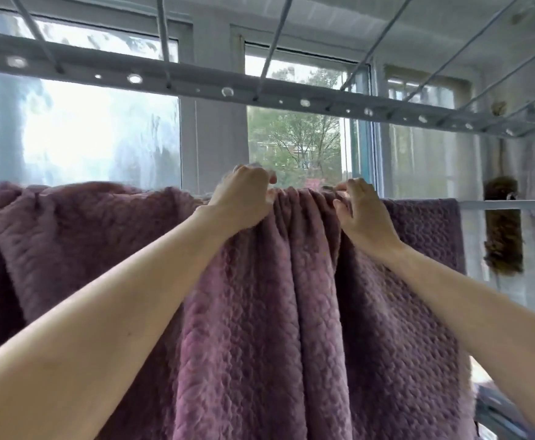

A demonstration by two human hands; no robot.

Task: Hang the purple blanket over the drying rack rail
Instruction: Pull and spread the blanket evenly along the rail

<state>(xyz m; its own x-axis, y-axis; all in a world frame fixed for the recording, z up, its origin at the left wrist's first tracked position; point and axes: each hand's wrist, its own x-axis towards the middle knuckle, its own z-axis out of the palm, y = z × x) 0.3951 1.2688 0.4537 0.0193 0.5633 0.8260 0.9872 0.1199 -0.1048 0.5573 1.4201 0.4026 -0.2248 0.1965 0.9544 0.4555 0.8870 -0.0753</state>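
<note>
From the head camera, the blanket [259, 312] already lies over the rail [510, 204], which shows bare only to the right of the cloth. Left of the hands the cloth sits broad and fairly flat along the rail; between the hands it is bunched into tight vertical folds at the rail line; right of them a flatter panel reaches nearly to the rail's bare stretch.

The left hand [244, 198] is curled over the top of the bunched part, fingers closed on the cloth at the rail. The right hand [359, 211] sits just beside it on the other side of the folds, fingers bent and pinching the top edge there. Both forearms reach up from below the rail.

The step in hand looks like spreading: the hanging itself seems done, and the gathers are being worked out. The next move probably calls for drawing the hands apart along the rail, sliding the cloth sideways without dragging it off, with the right hand heading toward the bare rail.

Above the rail runs a perforated bar [196, 82]; a brown brush [502, 230] hangs beyond the rail's right part.
</note>
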